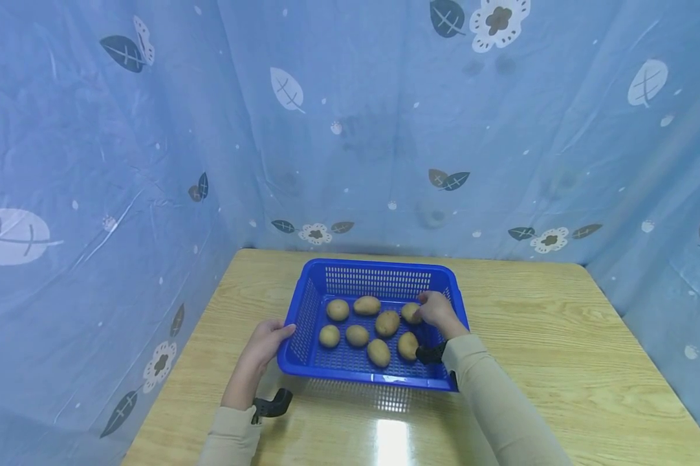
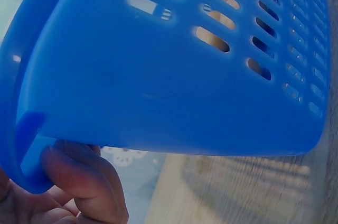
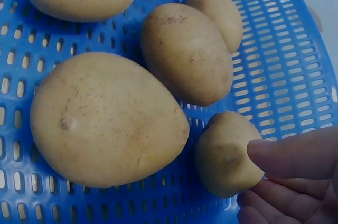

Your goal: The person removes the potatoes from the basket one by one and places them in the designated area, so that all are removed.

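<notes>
Right now the person's right hand [image 1: 437, 309] is reaching into the blue basket [image 1: 379, 377] and closing its fingers [image 3: 296, 158] on the small potato [image 1: 411, 312] lying at the far right of the basket floor; in the right wrist view a fingertip is pressing against it and the others are curling beneath. The left hand [image 1: 265, 343] is gripping the basket's near left rim, fingers [image 2: 79, 182] tucking under the lip and thumb lying on top, steadying it on the wooden table [image 1: 559, 362].

To my eye, doing this well is a matter of wrapping the fingers fully round the small potato before raising it, lifting it straight up so it is not nudging the bigger potato [image 3: 108, 121] just beside it, and keeping the left hand holding firm so the light basket is not sliding on the glossy top.

Counting: I am seeing one basket and eight potatoes in it, four lying in the far row and four in the near row, the held one among them
</notes>
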Available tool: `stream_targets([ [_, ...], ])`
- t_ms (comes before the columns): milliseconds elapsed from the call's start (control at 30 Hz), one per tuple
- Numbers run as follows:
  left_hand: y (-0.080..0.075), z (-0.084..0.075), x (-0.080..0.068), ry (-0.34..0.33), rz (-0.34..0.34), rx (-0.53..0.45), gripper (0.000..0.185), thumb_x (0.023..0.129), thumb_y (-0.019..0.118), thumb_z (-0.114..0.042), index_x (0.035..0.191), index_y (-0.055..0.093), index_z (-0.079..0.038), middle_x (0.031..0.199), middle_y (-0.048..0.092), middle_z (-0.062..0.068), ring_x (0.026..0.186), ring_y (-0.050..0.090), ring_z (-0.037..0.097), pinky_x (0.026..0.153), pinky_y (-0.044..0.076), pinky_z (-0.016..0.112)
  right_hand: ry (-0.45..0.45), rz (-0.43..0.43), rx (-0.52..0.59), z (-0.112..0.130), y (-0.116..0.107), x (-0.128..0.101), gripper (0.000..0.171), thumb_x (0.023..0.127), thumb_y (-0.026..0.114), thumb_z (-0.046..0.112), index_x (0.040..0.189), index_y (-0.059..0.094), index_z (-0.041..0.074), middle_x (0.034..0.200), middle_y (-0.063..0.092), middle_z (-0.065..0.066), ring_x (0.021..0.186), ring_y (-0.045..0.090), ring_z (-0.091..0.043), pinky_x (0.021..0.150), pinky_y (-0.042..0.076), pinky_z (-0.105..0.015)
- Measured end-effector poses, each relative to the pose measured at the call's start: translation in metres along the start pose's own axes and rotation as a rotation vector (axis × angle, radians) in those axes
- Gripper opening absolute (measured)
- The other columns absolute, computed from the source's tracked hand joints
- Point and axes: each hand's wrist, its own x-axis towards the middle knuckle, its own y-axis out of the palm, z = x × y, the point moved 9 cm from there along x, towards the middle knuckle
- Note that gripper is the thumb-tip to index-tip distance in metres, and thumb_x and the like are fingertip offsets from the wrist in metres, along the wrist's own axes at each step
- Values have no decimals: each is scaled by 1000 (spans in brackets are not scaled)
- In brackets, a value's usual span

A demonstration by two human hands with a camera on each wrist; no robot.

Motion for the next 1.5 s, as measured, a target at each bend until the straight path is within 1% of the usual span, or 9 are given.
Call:
stream_targets([
  [200,1,-1,0,3,7,-7,30,97,50,-16,112,59,9,101,68,21,89,68,26,81,55,36,16,3,-1,-1,2,0,57,76,69,1,129,51,-7,130,53,-27,119,51,-43,102,40,-53],
  [533,0,0,1,-7,1,-13,30,97,50,-17,111,60,8,98,69,19,85,68,22,79,55,34,29,30,0,-2,7,0,56,77,68,0,130,50,-7,133,50,-28,123,48,-45,103,38,-53],
  [800,1,0,1,3,11,-12,32,98,49,-17,112,59,9,101,68,22,89,68,27,79,55,34,37,25,-10,-4,8,3,53,77,69,0,128,53,-4,131,52,-27,121,49,-44,103,38,-53],
  [1033,0,0,1,1,5,-13,31,97,50,-17,110,59,9,98,68,22,85,68,26,76,55,31,33,33,-9,-5,11,6,54,76,68,-1,129,55,-1,131,53,-26,121,49,-43,104,37,-54],
  [1167,0,-1,1,14,5,-15,31,97,50,-17,109,59,10,98,68,23,86,68,27,75,55,31,16,38,-23,-4,12,7,55,74,69,-1,128,56,0,129,54,-26,119,51,-42,103,39,-53],
  [1367,0,-1,1,10,2,-4,30,97,50,-17,109,59,9,99,68,22,86,68,26,76,55,33,-3,51,-31,-3,14,7,58,72,70,-1,128,56,0,127,56,-26,116,54,-41,100,42,-51],
  [1500,0,0,1,8,0,3,30,97,51,-17,109,59,9,99,68,21,87,68,26,78,55,34,3,48,-43,-3,14,7,57,73,72,1,128,56,0,126,57,-26,115,55,-41,100,42,-52],
])
